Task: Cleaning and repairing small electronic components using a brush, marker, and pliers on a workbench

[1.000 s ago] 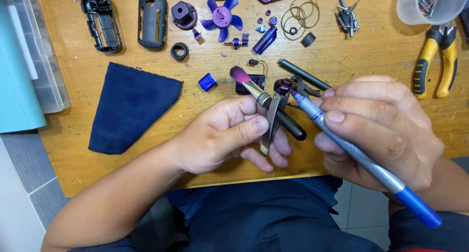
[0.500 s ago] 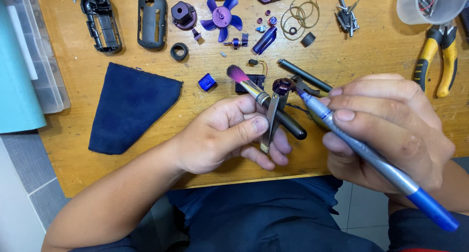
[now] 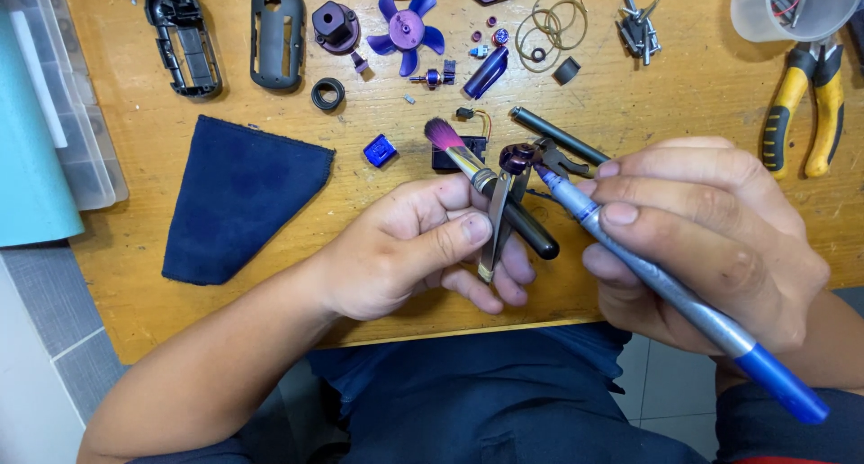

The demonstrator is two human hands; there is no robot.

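Left hand (image 3: 409,248) pinches tweezers (image 3: 498,221) and a pink-tipped brush (image 3: 472,165), the tweezers gripping a small purple part (image 3: 516,156). Right hand (image 3: 711,239), at 3 o'clock, pinches a blue pen (image 3: 666,288) whose tip touches that part above the bench (image 3: 630,95).

place: small hobby/repair workbench, workshop-type setup
surface: worn wooden tabletop (image 3: 180,329), tiled floor below
tools: yellow-handled pliers (image 3: 804,104), hex keys (image 3: 636,23)
parts: disassembled purple fan blade (image 3: 409,36), black housing shells (image 3: 277,32), rubber rings (image 3: 549,23), small screws scattered
storage: clear plastic organiser box (image 3: 67,113) at left, plastic cup (image 3: 792,5) with wire bits
cleaning: dark blue cloth (image 3: 238,198)
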